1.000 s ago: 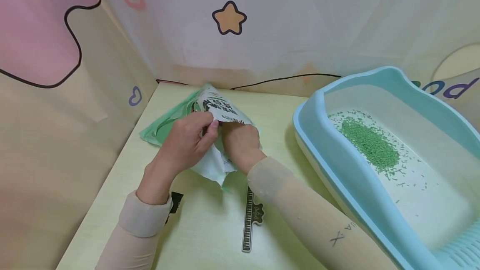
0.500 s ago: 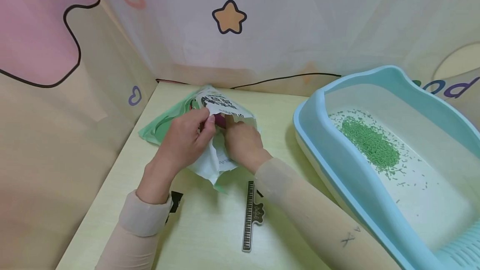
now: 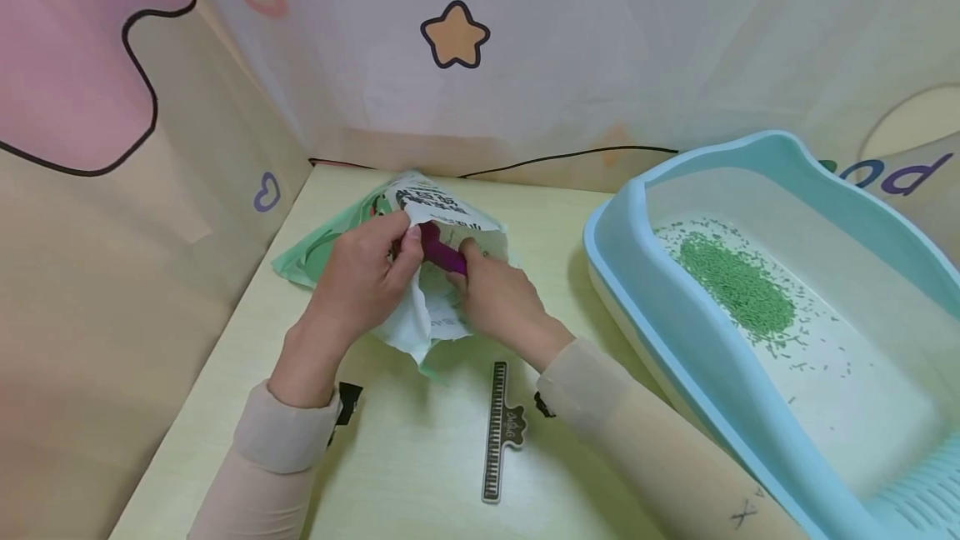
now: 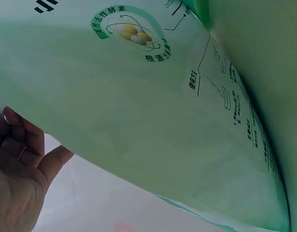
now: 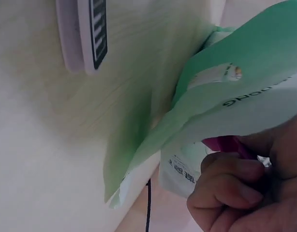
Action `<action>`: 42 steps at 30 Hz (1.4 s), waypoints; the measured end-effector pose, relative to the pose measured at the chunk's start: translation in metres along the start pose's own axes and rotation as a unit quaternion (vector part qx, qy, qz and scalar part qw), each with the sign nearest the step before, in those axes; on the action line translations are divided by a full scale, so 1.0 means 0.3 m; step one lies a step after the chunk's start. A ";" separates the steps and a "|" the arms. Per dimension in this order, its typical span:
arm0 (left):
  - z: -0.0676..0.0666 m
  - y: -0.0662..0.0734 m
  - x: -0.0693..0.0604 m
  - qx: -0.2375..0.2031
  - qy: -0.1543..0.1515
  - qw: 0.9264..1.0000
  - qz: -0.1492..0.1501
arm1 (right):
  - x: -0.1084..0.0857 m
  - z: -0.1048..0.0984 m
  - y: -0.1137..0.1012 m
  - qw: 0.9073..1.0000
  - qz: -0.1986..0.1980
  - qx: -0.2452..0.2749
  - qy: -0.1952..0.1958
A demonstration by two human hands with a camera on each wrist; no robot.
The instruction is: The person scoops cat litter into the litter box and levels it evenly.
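My left hand (image 3: 365, 273) pinches the rim of a green and white litter bag (image 3: 408, 332) between thumb and fingers. The bag's mouth gapes toward the right. In the left wrist view the thumb and fingers sit at the edge of the bag (image 4: 114, 106). My right hand (image 3: 501, 294) grips the handle of a purple scoop (image 3: 444, 255) at the bag's mouth. The scoop's far end is hidden by the bag and the left hand. In the right wrist view curled fingers (image 5: 230, 179) surround the magenta handle (image 5: 228, 144).
A light blue litter box (image 3: 675, 307) stands on the right, with a heap of green pellets (image 3: 738, 286) on its white floor. On the table (image 3: 420, 457) lies a black and white bag clip (image 3: 495, 432). Patterned cloth walls (image 3: 562, 65) rise behind and at left.
My right hand has come partway out of the bag, moving right and toward me, bringing the purple handle into sight. The left hand keeps its pinch on the bag's rim.
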State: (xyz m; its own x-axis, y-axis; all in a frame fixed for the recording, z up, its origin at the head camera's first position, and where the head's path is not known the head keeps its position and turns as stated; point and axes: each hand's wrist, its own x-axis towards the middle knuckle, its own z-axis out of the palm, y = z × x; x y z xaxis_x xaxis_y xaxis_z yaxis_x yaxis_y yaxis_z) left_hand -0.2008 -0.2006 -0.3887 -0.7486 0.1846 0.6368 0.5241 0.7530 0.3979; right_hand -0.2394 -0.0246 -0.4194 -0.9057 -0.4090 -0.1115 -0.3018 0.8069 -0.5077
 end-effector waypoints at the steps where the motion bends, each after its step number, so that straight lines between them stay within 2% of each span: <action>1: 0.000 0.000 0.000 0.002 -0.001 1.000 -0.001 | -0.007 -0.002 0.005 1.000 0.001 0.009 0.000; 5: 0.001 0.001 -0.001 0.002 -0.002 1.000 -0.005 | -0.035 -0.005 0.028 0.999 -0.002 0.040 0.012; 12: 0.001 0.004 -0.003 0.002 -0.007 1.000 -0.008 | -0.057 0.004 0.064 0.999 -0.016 0.031 0.039; 21: 0.001 0.001 -0.004 0.005 -0.003 1.000 -0.013 | -0.074 -0.010 0.070 0.998 -0.016 0.045 0.032; 31: -0.003 0.003 0.001 0.002 0.005 1.000 -0.016 | -0.151 -0.060 0.089 0.998 -0.014 0.053 0.042; 42: -0.009 0.004 0.003 0.004 0.019 0.999 -0.034 | -0.218 -0.086 0.133 0.997 -0.018 0.066 0.045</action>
State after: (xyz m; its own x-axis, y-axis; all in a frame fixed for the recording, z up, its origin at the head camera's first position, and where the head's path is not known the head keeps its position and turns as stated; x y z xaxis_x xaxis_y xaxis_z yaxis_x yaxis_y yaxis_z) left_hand -0.1998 -0.2013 -0.3857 -0.7662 0.1084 0.6334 0.4695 0.7674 0.4366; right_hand -0.2000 0.0454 -0.4103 -0.9201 -0.3912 -0.0176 -0.2973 0.7271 -0.6188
